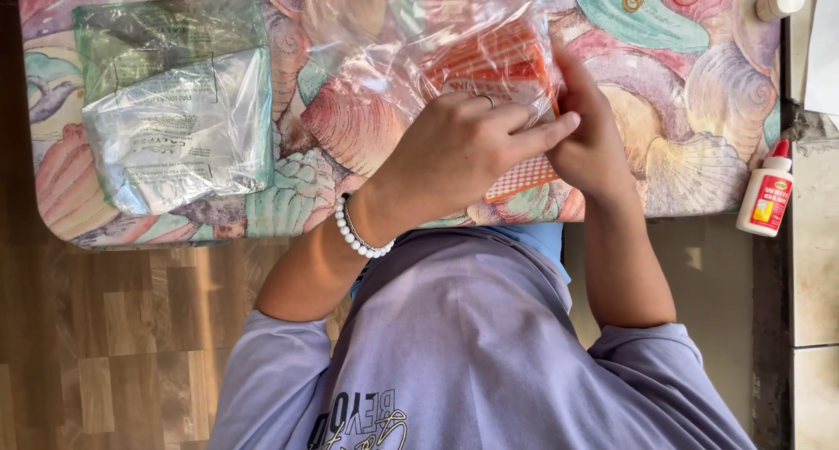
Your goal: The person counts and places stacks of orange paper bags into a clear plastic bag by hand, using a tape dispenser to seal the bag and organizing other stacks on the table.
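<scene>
Orange packet point(502, 61) in a clear plastic bag point(384, 74) sits at upper centre of the frame; we clamp it with our left hand point(454, 148) and right hand point(594, 144) pressed together. Farther left lies a stack of clear bags point(175, 109) on the shell-patterned table point(690, 109).

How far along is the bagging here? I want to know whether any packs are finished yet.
Done, it seems: a stack of flat clear bags lies at the left of the shell-patterned table, though their contents are unclear. In hand: the left hand and right hand both grip an orange item inside a clear plastic bag. Left: that bag looks unsealed.
</scene>
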